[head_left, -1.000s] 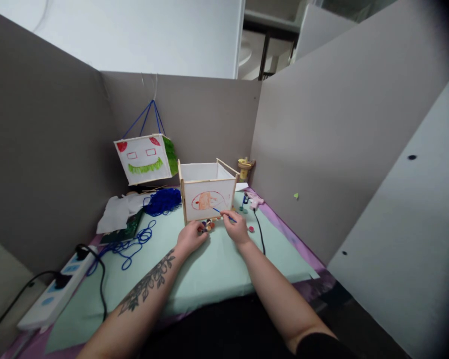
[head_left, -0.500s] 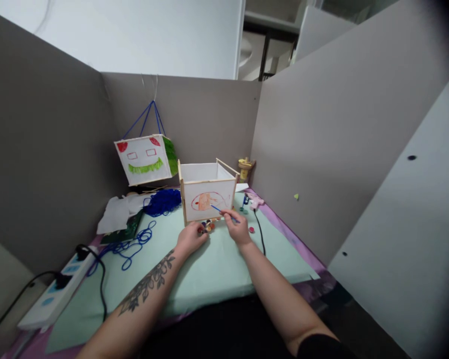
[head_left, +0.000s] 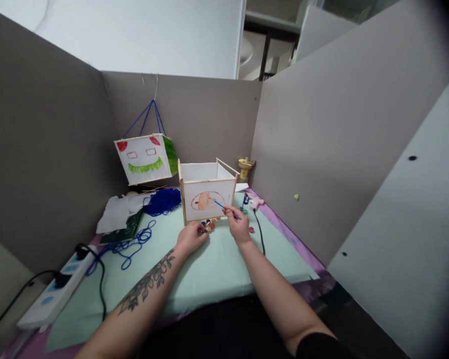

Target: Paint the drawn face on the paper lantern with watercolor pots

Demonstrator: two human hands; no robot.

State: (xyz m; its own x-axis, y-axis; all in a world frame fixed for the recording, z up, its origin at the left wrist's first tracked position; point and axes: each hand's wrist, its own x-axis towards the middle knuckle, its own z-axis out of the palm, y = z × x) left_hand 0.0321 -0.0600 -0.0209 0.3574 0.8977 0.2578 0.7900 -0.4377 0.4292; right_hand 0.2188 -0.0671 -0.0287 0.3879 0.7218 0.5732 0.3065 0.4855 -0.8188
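Observation:
A thin blue paintbrush (head_left: 220,205) is pinched in my right hand (head_left: 238,225), its tip at the front panel of a white paper box (head_left: 224,211) with wooden stick edges. On that panel is a red-outlined oval drawing (head_left: 208,201), partly coloured orange, resembling a fish. My left hand (head_left: 190,238) rests on the table just in front of the box, fingers curled beside several small paint pots (head_left: 209,226). What those fingers hold, if anything, is hidden. A pink-red lid or pot (head_left: 251,230) lies right of my right hand.
A painted paper lantern (head_left: 145,162) hangs at the back left from blue cords. Blue yarn (head_left: 163,201), white cloth or paper (head_left: 115,213) and a power strip (head_left: 56,289) lie on the left. A pink glue gun (head_left: 256,201) with a black cord lies right. Grey partitions (head_left: 187,114) enclose the table.
My right hand and the paintbrush have shifted slightly to the right and up along the drawing. My left hand and the box stay where they were.

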